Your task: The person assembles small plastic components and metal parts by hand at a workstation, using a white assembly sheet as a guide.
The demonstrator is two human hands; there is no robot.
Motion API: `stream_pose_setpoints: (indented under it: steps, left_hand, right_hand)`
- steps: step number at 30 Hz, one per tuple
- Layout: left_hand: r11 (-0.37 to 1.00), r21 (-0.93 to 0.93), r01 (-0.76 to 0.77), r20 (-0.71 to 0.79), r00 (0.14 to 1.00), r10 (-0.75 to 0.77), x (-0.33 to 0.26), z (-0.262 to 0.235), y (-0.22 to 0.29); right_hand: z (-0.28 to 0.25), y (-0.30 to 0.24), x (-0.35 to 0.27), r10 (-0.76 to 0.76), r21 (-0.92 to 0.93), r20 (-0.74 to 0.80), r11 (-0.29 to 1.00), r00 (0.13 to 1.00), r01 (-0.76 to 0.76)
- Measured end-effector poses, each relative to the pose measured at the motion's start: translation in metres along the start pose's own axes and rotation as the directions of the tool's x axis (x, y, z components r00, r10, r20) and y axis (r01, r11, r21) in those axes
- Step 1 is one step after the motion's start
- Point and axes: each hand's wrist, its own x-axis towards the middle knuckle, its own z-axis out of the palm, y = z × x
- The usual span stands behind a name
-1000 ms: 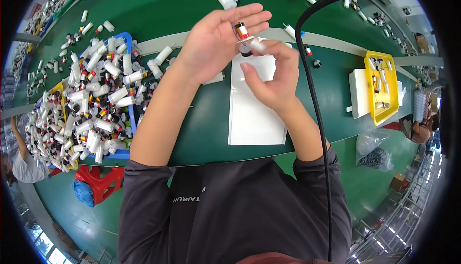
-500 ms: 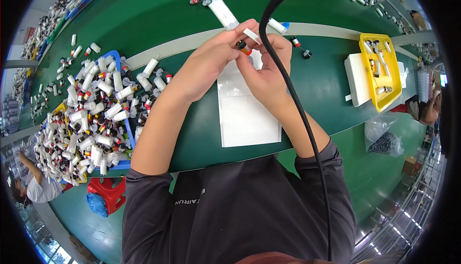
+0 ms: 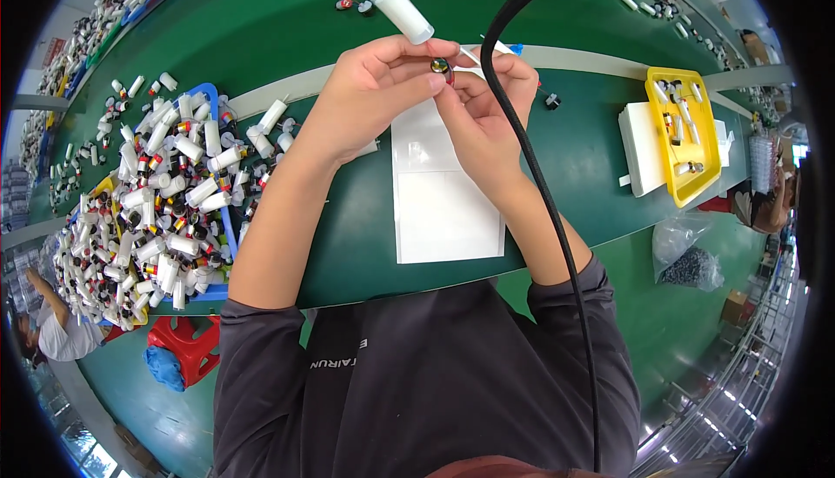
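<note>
Both hands meet over the far part of the green bench. My left hand (image 3: 370,91) is closed, with a white plastic cylinder (image 3: 404,15) with a clear end rising from behind its fingertips. Between the two thumbs and fingers sits a small round part (image 3: 441,66), dark-rimmed with a shiny end and a bit of red at its side. My right hand (image 3: 487,108) pinches this part from its side. A thin white strip (image 3: 470,57) shows by the right fingers; how it is held is partly hidden. Beneath the hands lies a white sheet (image 3: 448,217).
At left, a blue bin (image 3: 229,226) is heaped with white cylinders and small red-and-black parts. A yellow tray (image 3: 706,152) with a few pieces rests beside white stacked pads (image 3: 641,152) at right. A black cable (image 3: 544,187) crosses before my right arm. Loose pieces lie along the far bench.
The small part has turned from showing its red-and-orange side to its shiny round end. The white strip has tilted and shifted right. My left fingers have curled more around the work.
</note>
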Motion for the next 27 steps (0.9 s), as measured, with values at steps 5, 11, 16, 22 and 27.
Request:
stream_pose_setpoints:
  steps: [5,11,16,22,27]
  left_hand:
    - [0.999,0.016,-0.034,-0.095,0.995,0.035,0.004,-0.002,-0.006]
    - [0.994,0.082,-0.073,-0.092,0.993,0.080,0.002,0.002,-0.005]
    - [0.992,0.104,-0.066,-0.087,0.993,0.075,0.004,0.000,-0.007]
    - [0.996,0.058,-0.074,-0.080,0.994,0.078,0.005,-0.005,-0.011]
    - [0.996,0.079,-0.045,-0.063,0.997,0.050,0.005,-0.007,-0.009]
  right_hand:
    - [-0.002,0.002,0.001,-0.032,-0.089,0.022,0.995,0.999,0.034]
    - [0.000,-0.004,0.000,0.021,-0.046,-0.044,0.999,0.999,-0.023]
    - [-0.002,-0.008,0.003,0.019,-0.082,-0.032,0.996,0.999,-0.022]
    - [-0.006,0.000,0.003,-0.081,-0.382,0.010,0.921,0.997,0.079]
    - [-0.017,-0.010,0.017,0.000,-0.037,0.075,0.999,0.997,0.003]
